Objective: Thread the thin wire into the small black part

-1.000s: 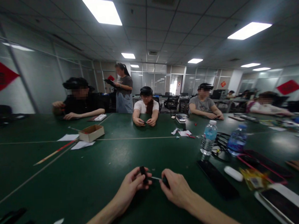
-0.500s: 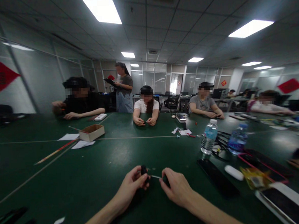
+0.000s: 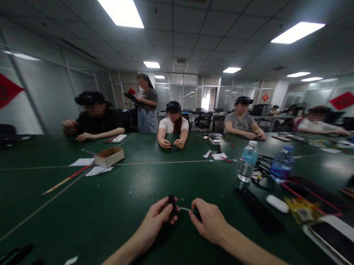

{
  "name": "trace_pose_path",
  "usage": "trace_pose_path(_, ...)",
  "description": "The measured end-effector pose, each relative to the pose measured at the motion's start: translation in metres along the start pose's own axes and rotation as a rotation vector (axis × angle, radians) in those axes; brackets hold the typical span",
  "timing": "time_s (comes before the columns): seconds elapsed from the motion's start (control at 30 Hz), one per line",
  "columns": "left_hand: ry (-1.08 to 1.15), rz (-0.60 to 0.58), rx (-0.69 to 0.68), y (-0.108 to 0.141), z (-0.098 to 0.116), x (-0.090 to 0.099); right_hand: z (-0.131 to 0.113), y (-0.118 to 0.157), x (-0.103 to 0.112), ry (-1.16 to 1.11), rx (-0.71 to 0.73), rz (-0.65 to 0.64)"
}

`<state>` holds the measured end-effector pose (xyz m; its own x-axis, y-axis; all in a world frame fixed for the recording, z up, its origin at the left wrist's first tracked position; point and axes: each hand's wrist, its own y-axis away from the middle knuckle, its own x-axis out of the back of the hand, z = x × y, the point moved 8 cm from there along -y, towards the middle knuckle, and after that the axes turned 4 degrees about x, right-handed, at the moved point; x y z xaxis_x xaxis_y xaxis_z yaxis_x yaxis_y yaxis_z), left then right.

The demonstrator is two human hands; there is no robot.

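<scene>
My left hand is closed around a small black part, pinched between thumb and fingers and held upright. What kind of part it is I cannot make out. My right hand grips a screwdriver by its dark handle, mostly hidden in the fingers. The thin metal shaft points left at the black part. Whether its tip touches the part is too small to tell. Both hands are low over the green table, close together.
To the right are a black phone, a white case, two water bottles, cables and a yellow wrapper. A cardboard box and a long stick lie at left. Several people sit across the table; one stands.
The black part in my left hand has turned slightly and shows more of its length. My right hand has stayed nearly still with the screwdriver.
</scene>
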<state>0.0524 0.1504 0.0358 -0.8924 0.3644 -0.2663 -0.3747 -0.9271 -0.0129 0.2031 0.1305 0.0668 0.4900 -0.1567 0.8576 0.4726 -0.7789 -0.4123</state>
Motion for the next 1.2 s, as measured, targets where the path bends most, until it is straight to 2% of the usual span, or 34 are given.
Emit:
trace_pose_path(0.93, 0.035, 0.024, 0.022, -0.0002, -0.0022, 0.0032, -0.0020, -0.0003, 0.0016, 0.025, 0.006, -0.005)
trace_pose_path(1.2, 0.110, 0.044, 0.025, 0.0000, -0.0030, 0.0045, -0.0034, -0.0008, 0.0044, 0.029, 0.007, -0.005)
